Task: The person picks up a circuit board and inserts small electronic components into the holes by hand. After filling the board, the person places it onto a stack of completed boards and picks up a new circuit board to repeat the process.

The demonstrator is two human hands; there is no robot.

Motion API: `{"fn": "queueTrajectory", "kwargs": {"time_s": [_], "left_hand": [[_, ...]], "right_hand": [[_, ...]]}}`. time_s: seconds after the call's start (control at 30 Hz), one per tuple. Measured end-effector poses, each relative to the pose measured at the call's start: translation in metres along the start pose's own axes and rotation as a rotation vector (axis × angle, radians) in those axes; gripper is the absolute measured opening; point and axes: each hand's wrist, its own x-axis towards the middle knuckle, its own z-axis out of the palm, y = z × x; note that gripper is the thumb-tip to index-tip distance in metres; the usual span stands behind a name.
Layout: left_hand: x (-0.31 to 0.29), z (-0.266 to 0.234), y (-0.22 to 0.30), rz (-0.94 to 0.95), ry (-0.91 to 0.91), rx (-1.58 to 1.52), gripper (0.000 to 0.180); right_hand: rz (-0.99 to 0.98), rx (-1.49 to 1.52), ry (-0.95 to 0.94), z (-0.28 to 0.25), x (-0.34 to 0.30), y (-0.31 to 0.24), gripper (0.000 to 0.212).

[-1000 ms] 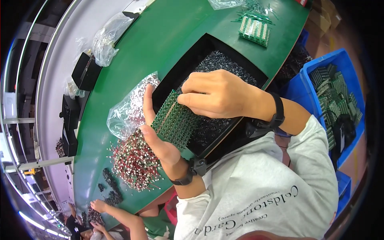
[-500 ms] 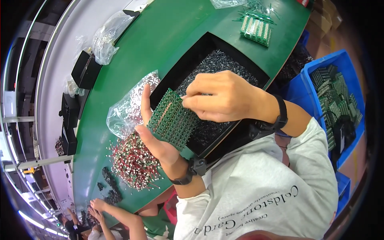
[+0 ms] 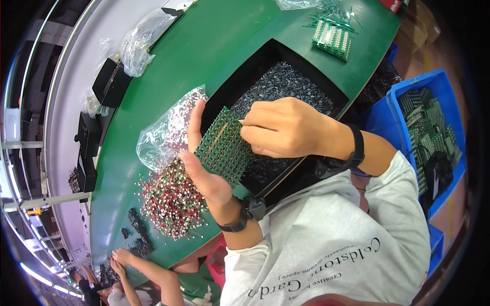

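Note:
My left hand (image 3: 208, 171) holds a green circuit board panel (image 3: 224, 145) tilted up, its thumb and a finger showing along the left edge. Rows of small parts cover the panel. At the panel's upper right edge, my right hand (image 3: 286, 127) is closed in a pinch; whatever sits between its fingertips is too small to make out. Under both hands stands a black tray (image 3: 273, 48) with a heap of small dark parts (image 3: 288, 84). A pile of red and white wires with pale ends (image 3: 173, 206) lies left of my left hand.
A clear bag of small white-ended pieces (image 3: 173, 127) lies beside the tray. Green board panels (image 3: 332, 40) are stacked at the far right. A blue bin (image 3: 395, 109) of panels stands right of the table. Another person's hands (image 3: 121, 260) work at lower left.
The panel and both my hands have shifted slightly to the right, and the panel looks turned more edge-on. My right hand keeps its pinch at the panel's edge.

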Motion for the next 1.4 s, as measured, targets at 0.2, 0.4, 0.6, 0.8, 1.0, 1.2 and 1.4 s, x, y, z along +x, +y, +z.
{"fn": "queueTrajectory", "kwargs": {"time_s": [0.2, 0.4, 0.6, 0.8, 1.0, 1.2, 1.4], "left_hand": [[-0.002, -0.004, 0.000, -0.003, 0.020, -0.089, 0.086], [-0.001, -0.010, -0.004, 0.026, 0.001, -0.143, 0.085], [-0.001, -0.005, -0.002, -0.006, -0.006, -0.108, 0.085], [-0.003, -0.008, -0.002, 0.009, -0.027, -0.134, 0.085], [-0.002, -0.001, -0.004, 0.023, 0.058, 0.025, 0.086], [-0.005, 0.004, -0.001, -0.002, 0.047, 0.079, 0.088], [-0.005, 0.013, 0.000, 0.030, 0.036, 0.089, 0.084]], "right_hand": [[0.025, 0.070, 0.041, -0.003, -0.001, 0.005, 0.024], [0.030, 0.126, 0.045, 0.000, -0.004, 0.007, 0.029], [0.025, 0.118, -0.023, -0.002, -0.008, 0.010, 0.025], [-0.026, -0.005, 0.008, -0.004, -0.009, 0.009, 0.026], [-0.037, 0.109, 0.072, -0.001, -0.002, 0.003, 0.029], [-0.171, 0.046, 0.044, 0.006, 0.000, 0.007, 0.025], [-0.123, 0.059, 0.050, 0.006, -0.002, 0.004, 0.025]]}}
